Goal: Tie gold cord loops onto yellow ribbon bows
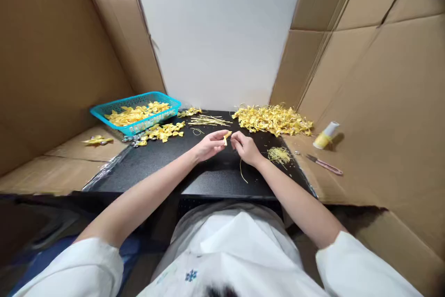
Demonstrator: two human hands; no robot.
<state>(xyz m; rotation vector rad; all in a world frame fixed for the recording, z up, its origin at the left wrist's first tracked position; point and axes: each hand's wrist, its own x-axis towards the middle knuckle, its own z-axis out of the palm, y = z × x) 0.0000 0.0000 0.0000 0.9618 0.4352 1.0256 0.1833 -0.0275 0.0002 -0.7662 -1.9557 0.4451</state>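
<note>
My left hand point(211, 145) pinches a small yellow ribbon bow point(226, 137) between thumb and fingers above the black tabletop point(153, 165). Close beside it, my right hand point(245, 147) is closed, its fingertips near the bow. A thin yellow cord point(241, 170) hangs down from beneath my right hand; its upper end is hidden by the fingers. Behind my hands lies a row of straight yellow cord pieces point(208, 121), with a small cord loop point(198, 131) in front of it.
A blue basket point(100, 114) of yellow bows stands back left, with more bows point(163, 132) before it. A yellow bow heap point(273, 119) lies back right. Cord scraps point(279, 154), pink-handled thread snips point(325, 164) and a spool point(325, 135) are at right. Cardboard walls point(389, 84) flank the table.
</note>
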